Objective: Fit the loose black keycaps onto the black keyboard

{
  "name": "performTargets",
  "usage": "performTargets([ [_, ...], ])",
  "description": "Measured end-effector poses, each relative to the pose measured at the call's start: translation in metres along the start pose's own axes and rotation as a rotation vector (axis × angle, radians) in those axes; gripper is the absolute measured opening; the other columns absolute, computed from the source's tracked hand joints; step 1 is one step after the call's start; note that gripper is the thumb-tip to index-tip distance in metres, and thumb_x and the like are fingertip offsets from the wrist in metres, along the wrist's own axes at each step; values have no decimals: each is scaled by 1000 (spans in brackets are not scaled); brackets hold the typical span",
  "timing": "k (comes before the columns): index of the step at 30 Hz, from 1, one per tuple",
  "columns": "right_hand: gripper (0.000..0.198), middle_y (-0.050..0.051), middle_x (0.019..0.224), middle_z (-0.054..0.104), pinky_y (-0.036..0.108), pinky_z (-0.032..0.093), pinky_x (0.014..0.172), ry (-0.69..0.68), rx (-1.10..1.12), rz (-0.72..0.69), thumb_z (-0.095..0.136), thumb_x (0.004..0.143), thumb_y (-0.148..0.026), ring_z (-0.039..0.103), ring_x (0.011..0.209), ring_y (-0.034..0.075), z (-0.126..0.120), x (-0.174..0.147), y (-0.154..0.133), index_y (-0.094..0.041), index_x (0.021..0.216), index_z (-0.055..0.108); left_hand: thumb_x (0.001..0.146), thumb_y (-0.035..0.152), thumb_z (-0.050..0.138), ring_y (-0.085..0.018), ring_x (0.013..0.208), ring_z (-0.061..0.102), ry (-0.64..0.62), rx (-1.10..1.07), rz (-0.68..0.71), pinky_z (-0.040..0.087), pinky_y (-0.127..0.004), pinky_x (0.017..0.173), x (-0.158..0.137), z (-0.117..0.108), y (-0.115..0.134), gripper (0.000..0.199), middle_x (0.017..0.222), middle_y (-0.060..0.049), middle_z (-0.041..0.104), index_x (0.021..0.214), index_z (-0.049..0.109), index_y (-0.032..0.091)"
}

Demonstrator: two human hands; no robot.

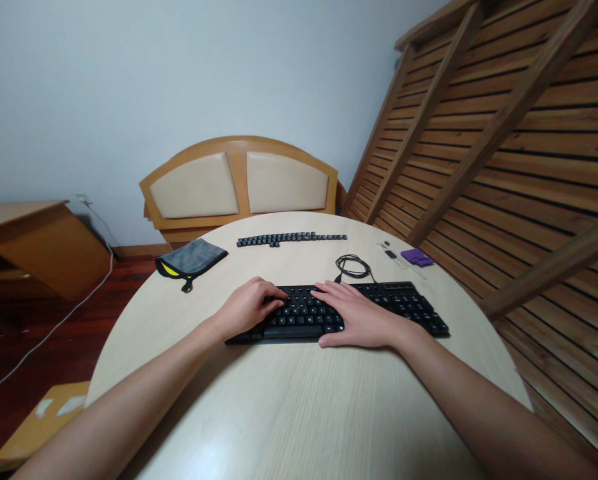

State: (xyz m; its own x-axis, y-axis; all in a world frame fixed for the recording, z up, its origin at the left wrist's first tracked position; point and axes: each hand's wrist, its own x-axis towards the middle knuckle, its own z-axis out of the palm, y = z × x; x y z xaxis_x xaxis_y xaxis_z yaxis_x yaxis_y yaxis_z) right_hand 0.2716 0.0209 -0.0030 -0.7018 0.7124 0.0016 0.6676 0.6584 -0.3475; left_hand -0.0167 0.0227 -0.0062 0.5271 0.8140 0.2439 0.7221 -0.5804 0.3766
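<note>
A black keyboard [299,331] lies on the round, pale wooden table [289,407], and part of its upper key area seems to have bare key posts. Over its left part is my left hand [249,305], fingers curled and thumb close to the index fingertip; whatever they pinch, if anything, is hidden. My right hand [361,317] rests flat across the middle of the keyboard with fingers apart, covering several keys. Loose black keycaps [283,238] are lined up in rows behind the keyboard. The coiled black cable [353,267] lies just beyond its back edge.
On the table's left is a grey cloth pouch [193,257] with a yellow lining. A purple cloth [417,257] and small thin tools [396,257] lie at the back right. Slatted wood [529,160] leans along the right; a headboard [241,180] stands behind.
</note>
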Motion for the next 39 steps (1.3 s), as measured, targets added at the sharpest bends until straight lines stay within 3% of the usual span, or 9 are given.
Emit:
performTargets([
  [22, 102, 11, 164, 24, 57, 14, 122, 9, 27, -9, 65, 71, -78, 17, 150, 37, 0, -1, 1, -25, 154, 36, 102, 25, 42, -23, 92, 60, -24, 208, 73, 50, -34, 79, -1, 1, 21, 34, 100, -8, 71, 105, 76, 20],
  [35, 103, 12, 163, 25, 55, 12, 123, 6, 12, -12, 64, 72, -79, 18, 150, 36, 1, -1, 1, -23, 154, 36, 98, 15, 44, -23, 89, 60, -63, 313, 87, 49, -32, 74, 1, -3, 29, 33, 96, -8, 69, 105, 76, 20],
  [39, 103, 11, 164, 24, 56, 12, 123, 2, 20, -9, 64, 71, -79, 18, 150, 36, 0, -1, 0, -24, 154, 36, 99, 19, 45, -21, 87, 61, -92, 233, 90, 49, -30, 72, 5, -6, 21, 32, 94, -8, 69, 101, 76, 21],
])
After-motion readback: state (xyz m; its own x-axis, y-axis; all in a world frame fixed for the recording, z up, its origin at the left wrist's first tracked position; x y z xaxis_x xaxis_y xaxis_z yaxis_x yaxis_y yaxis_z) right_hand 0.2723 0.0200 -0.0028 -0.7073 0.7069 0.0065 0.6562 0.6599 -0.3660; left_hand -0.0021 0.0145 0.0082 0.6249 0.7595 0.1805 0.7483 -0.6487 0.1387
